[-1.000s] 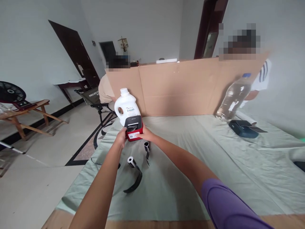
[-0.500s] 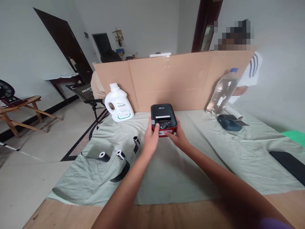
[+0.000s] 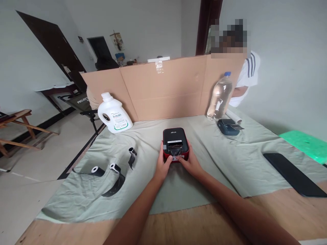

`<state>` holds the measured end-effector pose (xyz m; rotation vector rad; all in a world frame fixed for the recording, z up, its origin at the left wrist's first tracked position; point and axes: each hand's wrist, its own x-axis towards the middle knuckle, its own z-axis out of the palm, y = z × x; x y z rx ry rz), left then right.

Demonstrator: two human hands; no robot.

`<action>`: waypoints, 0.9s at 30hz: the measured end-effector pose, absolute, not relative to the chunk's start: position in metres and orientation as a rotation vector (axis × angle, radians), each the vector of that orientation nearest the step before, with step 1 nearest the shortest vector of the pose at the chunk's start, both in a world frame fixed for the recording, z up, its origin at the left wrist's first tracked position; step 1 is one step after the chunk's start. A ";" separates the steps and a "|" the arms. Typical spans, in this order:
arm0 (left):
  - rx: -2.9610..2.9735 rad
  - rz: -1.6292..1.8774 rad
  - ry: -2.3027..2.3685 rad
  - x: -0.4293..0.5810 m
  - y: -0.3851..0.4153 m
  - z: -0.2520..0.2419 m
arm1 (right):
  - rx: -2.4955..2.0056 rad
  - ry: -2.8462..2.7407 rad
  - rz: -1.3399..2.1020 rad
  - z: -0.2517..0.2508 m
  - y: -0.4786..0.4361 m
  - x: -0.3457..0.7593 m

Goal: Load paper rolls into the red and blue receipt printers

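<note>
Both my hands hold a small black and red label printer (image 3: 175,136) at the middle of the cloth-covered table. My left hand (image 3: 163,166) grips its left side, the thumb on the front edge. On the right side, my right hand (image 3: 191,163) grips it the same way, thumb at the front. A strip of dark, shiny material (image 3: 175,150) sticks out of the printer's slot. Whether the printer's base touches the cloth, I cannot tell. Left of my hands lie a black roll (image 3: 98,171), another roll with a loose tail (image 3: 116,177) and a narrow dark roll (image 3: 131,156).
A white detergent jug (image 3: 114,114) and a water bottle (image 3: 220,97) stand before an upright cardboard panel (image 3: 166,88). A dark blue device (image 3: 228,127) sits near the bottle. A black phone (image 3: 293,173) lies at right. Behind the panel is a person (image 3: 249,73).
The printer, still between both hands, has come nearer to me and lower. The camera view has turned somewhat to the right, so the background sits further left.
</note>
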<state>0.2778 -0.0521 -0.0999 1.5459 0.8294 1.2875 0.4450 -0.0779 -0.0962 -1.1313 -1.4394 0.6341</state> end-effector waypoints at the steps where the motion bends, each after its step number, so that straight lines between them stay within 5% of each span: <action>1: 1.546 1.283 0.830 0.278 -0.053 -0.100 | -1.140 -1.435 0.643 -0.097 -0.078 0.445; 27: 1.406 1.432 0.946 0.284 -0.041 -0.099 | -1.149 -1.372 0.668 -0.091 -0.077 0.452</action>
